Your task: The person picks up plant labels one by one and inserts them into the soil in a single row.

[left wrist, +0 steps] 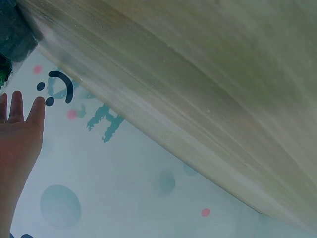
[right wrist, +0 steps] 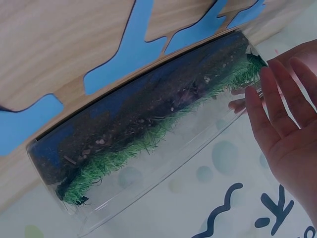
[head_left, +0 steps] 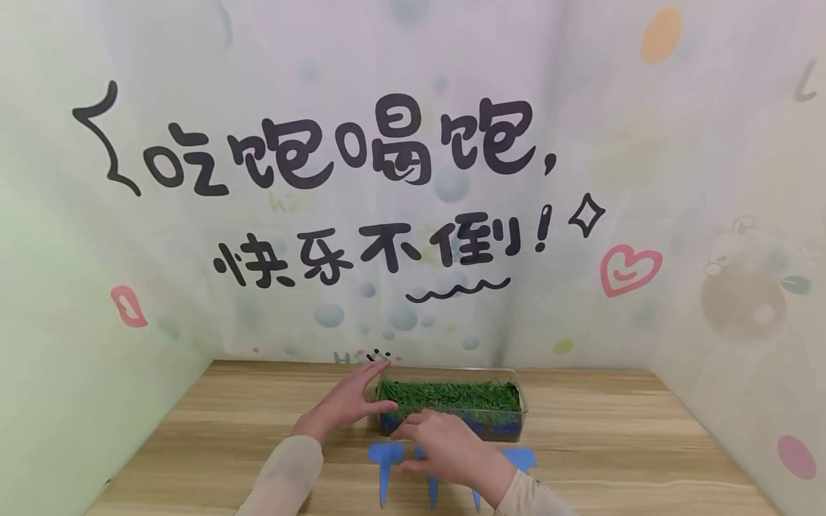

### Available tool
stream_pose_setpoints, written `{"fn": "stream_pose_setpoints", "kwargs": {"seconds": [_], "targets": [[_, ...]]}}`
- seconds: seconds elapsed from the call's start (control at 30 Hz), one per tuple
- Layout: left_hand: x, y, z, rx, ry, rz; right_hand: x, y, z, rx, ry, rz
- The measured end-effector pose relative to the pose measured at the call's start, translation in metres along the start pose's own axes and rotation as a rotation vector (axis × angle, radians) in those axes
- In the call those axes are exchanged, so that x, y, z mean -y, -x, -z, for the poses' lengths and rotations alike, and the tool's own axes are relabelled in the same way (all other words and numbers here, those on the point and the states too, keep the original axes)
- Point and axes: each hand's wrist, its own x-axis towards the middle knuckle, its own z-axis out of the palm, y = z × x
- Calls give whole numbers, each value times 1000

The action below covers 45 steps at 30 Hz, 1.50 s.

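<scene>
Standing near the back edge of the bench (head_left: 613, 430): one clear box (head_left: 500, 428), green turf (head_left: 445, 393) over dark soil (right wrist: 173, 106). Blue T-shaped markers (head_left: 385, 466), four, lying before it (the right hand (head_left: 448, 446) covers parts of them). Left hand (head_left: 348, 398): spread at the box's left end; contact hard to tell. Right hand: fingers loosely extended, gripping nothing. Left-wrist view: box cut off at the corner. Bench: pale wood grain. Walls (head_left: 387, 43): pale, printed, with black lettering (head_left: 293, 154).

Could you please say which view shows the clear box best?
The right wrist view: the clear box appears large, its soil and grass visible. Head shows it smaller, partly behind the hands; left wrist shows only a corner.
</scene>
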Motion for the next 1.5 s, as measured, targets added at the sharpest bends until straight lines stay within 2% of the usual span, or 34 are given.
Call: {"fn": "stream_pose_setpoints", "kwargs": {"seconds": [0.43, 0.73, 1.5], "targets": [[0, 1, 0, -2, -5, 3, 1, -2, -6, 35, -39, 4], [-1, 1, 0, 1, 5, 8, 1, -3, -10, 18, -42, 28], [0, 1, -1, 1, 7, 20, 3, -6, -18, 50, -63, 27]]}}
